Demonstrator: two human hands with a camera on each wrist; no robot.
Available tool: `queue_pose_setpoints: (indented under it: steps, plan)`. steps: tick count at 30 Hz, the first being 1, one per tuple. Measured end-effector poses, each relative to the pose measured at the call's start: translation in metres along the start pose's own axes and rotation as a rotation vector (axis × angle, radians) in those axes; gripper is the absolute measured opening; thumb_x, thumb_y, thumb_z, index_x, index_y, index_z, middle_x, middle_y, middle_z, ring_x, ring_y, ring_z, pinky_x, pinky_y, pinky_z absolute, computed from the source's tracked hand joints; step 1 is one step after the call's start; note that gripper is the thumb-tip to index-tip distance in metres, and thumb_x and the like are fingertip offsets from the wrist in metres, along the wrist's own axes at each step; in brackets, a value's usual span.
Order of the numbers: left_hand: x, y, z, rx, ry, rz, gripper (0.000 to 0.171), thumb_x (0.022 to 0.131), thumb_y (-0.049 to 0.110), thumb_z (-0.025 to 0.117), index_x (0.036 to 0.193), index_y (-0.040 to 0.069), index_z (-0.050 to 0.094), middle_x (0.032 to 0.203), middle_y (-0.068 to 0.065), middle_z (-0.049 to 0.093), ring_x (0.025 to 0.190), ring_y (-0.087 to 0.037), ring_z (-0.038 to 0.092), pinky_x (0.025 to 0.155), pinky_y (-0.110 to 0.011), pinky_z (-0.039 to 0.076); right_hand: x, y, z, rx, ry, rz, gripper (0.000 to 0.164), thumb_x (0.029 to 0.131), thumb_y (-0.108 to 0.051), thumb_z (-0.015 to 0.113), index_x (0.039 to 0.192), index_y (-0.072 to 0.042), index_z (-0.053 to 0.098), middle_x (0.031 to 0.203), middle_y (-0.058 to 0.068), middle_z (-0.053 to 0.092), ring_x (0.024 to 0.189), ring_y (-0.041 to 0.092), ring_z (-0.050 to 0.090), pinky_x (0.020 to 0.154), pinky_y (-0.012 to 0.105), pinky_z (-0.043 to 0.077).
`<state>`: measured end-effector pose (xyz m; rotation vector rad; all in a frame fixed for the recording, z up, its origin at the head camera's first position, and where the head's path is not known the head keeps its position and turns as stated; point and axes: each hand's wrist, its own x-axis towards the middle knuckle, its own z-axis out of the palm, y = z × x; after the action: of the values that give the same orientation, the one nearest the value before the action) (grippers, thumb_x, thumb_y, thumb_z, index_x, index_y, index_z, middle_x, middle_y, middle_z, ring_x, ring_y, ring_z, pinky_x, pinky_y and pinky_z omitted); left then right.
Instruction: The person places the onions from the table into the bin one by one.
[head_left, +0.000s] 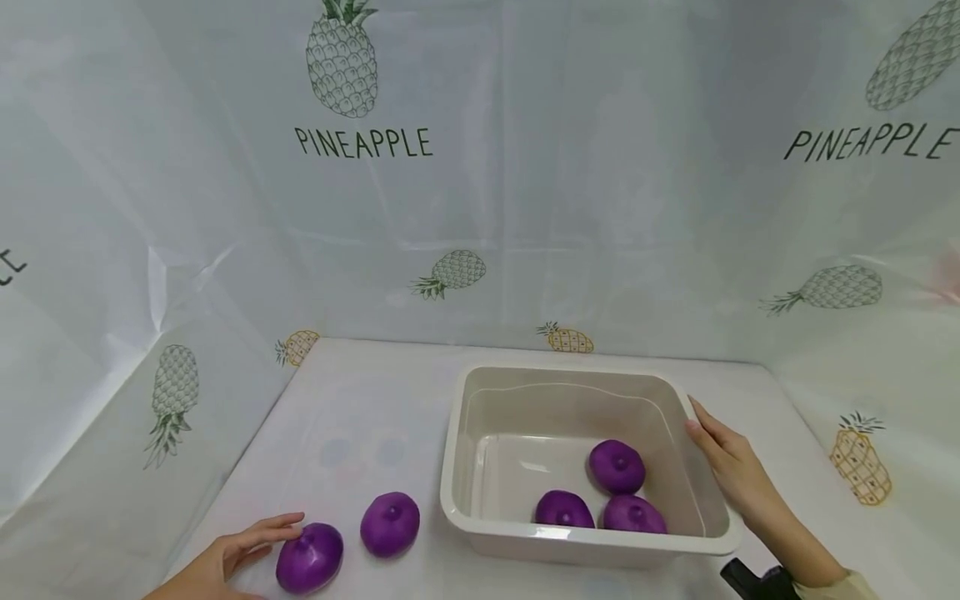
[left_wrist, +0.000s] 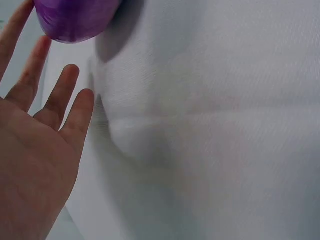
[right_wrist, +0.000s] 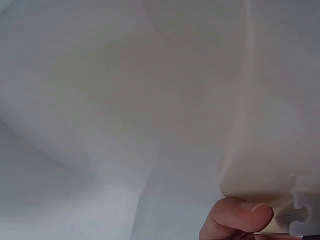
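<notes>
A glossy, round purple onion-like vegetable [head_left: 310,558] lies on the table at the lower left. My left hand [head_left: 238,557] is at its left side, fingertips right at its top in the head view. The left wrist view shows that hand [left_wrist: 37,155] with fingers spread and the purple vegetable [left_wrist: 75,19] by the upper fingertips. To its right sits a second purple vegetable [head_left: 390,524]. My right hand [head_left: 738,467] grips the right rim of a beige plastic tub [head_left: 570,537]. In the right wrist view, the thumb [right_wrist: 240,217] bends against the tub's edge.
Inside the tub, three purple vegetables [head_left: 617,467] sit together toward the front right. The table [head_left: 375,383] has a white cover. A pineapple-print sheet [head_left: 570,183] hangs behind and along both sides. A black device [head_left: 761,579] is on the right wrist.
</notes>
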<state>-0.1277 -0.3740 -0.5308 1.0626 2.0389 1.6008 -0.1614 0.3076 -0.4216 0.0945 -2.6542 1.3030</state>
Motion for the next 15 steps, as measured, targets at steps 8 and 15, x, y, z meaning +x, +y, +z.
queue_pose_setpoints:
  steps: [8, 15]
  plan:
    - [0.006, 0.002, 0.011, -0.146, 0.076, -0.146, 0.065, 0.088, -0.014, 0.063, 0.148, -0.006, 0.038, 0.159, -0.011, 0.033, 0.139, 0.002, 0.033, 0.106, -0.020, 0.038, 0.001, 0.000, 0.000, 0.007, -0.001, 0.008, 0.054, 0.108, -0.027, 0.044, 0.153, 0.000, 0.032, 0.148, 0.031, 0.037, 0.111, -0.010, 0.046, 0.075, 0.005, 0.043]
    - [0.009, 0.004, 0.019, -0.162, 0.179, -0.317, 0.067, 0.086, -0.010, 0.069, 0.147, -0.003, 0.042, 0.157, -0.013, 0.036, 0.134, 0.007, 0.036, 0.105, -0.021, 0.039, 0.001, 0.000, 0.001, 0.004, -0.011, 0.019, 0.054, 0.109, -0.025, 0.043, 0.153, 0.002, 0.031, 0.149, 0.031, 0.035, 0.120, 0.009, 0.051, 0.074, 0.005, 0.043]
